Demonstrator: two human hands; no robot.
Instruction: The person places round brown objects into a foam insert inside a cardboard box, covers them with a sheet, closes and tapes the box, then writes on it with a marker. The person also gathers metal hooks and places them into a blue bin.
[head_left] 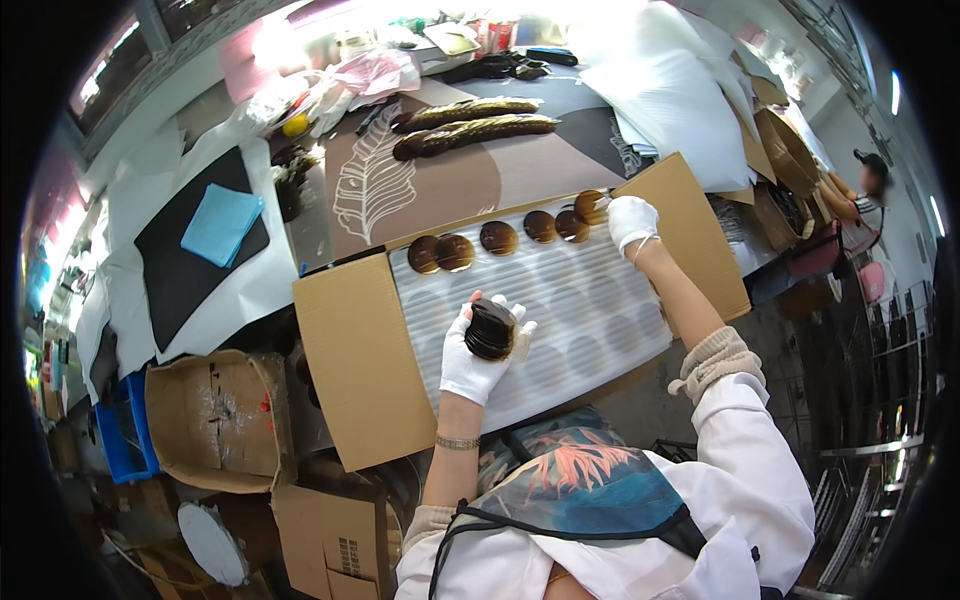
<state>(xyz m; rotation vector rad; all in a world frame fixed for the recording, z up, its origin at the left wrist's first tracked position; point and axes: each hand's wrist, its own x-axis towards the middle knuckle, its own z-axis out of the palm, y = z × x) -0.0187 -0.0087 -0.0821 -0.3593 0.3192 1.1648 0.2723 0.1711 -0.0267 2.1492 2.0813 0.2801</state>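
Observation:
My left hand (468,365), in a white fingertip-less glove, is closed around a stack of dark brown round lenses (490,330) above the middle of an open cardboard box. In a matching glove, my right hand (634,222) is at the box's far right corner, its fingers pinching the edge of a brown tinted lens (589,207). This lens partly overlaps another lens (572,228) on the translucent white foam sheet (540,385). Several more lenses, including one single lens (498,238), lie in a row along the sheet's far edge. Round shapes show faintly beneath the sheet.
The box's left flap (350,370) and right flap (690,230) are folded outward. Beyond lie two long dark bundles (470,135) on a patterned tabletop. A blue cloth (222,225) is at left, above an open carton (215,425). A person (862,205) is far right.

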